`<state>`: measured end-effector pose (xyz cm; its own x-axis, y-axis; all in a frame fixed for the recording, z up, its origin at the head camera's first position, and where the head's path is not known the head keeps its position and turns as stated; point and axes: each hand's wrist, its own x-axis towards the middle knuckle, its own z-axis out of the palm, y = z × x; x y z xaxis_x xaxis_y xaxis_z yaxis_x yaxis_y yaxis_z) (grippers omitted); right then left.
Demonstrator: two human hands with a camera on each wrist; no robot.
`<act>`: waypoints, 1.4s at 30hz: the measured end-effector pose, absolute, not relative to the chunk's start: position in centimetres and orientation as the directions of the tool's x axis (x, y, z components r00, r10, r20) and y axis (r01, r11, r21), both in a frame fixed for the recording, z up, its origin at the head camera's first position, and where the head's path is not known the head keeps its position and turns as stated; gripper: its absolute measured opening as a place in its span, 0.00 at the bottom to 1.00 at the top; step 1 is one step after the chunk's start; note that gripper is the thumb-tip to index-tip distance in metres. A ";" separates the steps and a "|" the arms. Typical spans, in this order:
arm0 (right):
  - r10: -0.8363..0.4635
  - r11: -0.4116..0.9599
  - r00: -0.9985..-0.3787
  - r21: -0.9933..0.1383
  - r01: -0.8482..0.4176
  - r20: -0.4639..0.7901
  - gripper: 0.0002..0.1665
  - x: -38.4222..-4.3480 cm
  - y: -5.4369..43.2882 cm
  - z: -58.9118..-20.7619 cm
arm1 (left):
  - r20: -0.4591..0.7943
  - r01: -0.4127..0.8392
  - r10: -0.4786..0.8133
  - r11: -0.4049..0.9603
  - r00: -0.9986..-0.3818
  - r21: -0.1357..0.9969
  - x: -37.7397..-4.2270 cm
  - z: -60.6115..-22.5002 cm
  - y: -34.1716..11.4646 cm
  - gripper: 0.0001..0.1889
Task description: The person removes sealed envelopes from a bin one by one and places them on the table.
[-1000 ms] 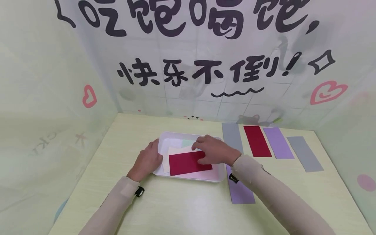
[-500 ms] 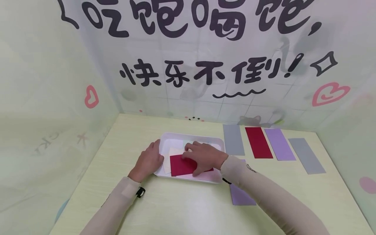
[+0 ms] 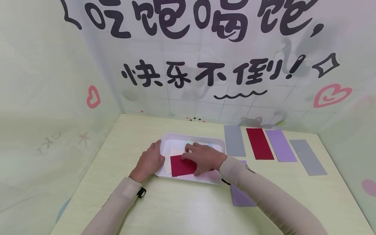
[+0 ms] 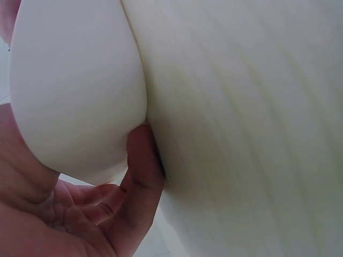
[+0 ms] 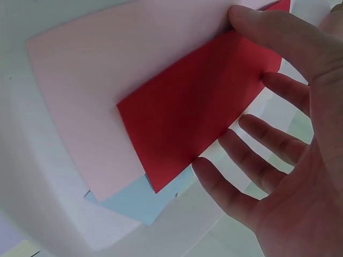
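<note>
A white tray (image 3: 171, 143) lies on the table, its left end gripped by my left hand (image 3: 148, 162). In the left wrist view, curled fingers (image 4: 142, 160) reach beneath the tray wall (image 4: 80, 80). My right hand (image 3: 204, 157) spans a red paper strip (image 3: 182, 167) inside the tray. The right wrist view has the thumb at one long edge of the strip (image 5: 187, 112) and curled fingertips (image 5: 206, 168) along the other. Beneath the strip lie a pale pink sheet (image 5: 96, 80) and a light blue one (image 5: 142, 201). A cream sheet (image 3: 167, 164) pokes out at left.
Right of the tray lie a grey strip (image 3: 234, 141), a red strip (image 3: 259, 143), a lilac strip (image 3: 281, 146) and another grey strip (image 3: 308, 157). A purple strip (image 3: 241, 197) is partly covered by the right forearm. Printed curtains (image 3: 188, 107) enclose the table (image 3: 164, 209).
My right hand has moved left and down over the red strip, then held there with thumb and fingers at its long edges. The left hand stays on the tray.
</note>
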<state>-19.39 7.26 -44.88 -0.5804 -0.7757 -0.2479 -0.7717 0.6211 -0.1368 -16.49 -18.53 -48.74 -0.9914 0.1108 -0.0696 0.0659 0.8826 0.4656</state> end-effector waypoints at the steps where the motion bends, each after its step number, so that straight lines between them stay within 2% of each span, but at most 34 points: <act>1: -0.777 0.619 -0.579 -0.134 -0.774 -0.248 0.39 -19.4 7.3 -44.9 | -0.070 0.065 0.110 0.883 -0.991 0.466 -16.5 -48.8 -18.5 0.35; 14: -0.814 0.575 -0.553 -0.109 -0.811 -0.179 0.38 -19.7 8.0 -43.9 | -0.072 0.064 0.109 0.885 -0.991 0.462 -16.7 -48.9 -18.5 0.35; 27: -0.794 0.606 -0.606 -0.135 -0.784 -0.049 0.40 -18.8 11.6 -40.7 | -0.103 0.036 0.096 0.880 -0.990 0.473 -16.7 -48.8 -18.3 0.36; 34: -0.733 0.676 -0.679 -0.164 -0.718 -0.043 0.44 -17.1 15.2 -40.0 | -0.090 0.052 0.106 0.881 -0.990 0.470 -16.6 -48.9 -18.4 0.35; 42: -0.620 0.776 -0.784 -0.161 -0.610 -0.018 0.42 -14.7 20.2 -40.3 | -0.074 0.068 0.116 0.880 -0.990 0.470 -16.6 -48.8 -18.4 0.35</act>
<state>-14.66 20.18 -40.34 -0.7842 -0.6202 -0.0182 -0.6100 0.7759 -0.1608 -16.58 -18.43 -48.79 -0.9904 0.1164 -0.0744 0.0681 0.8800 0.4702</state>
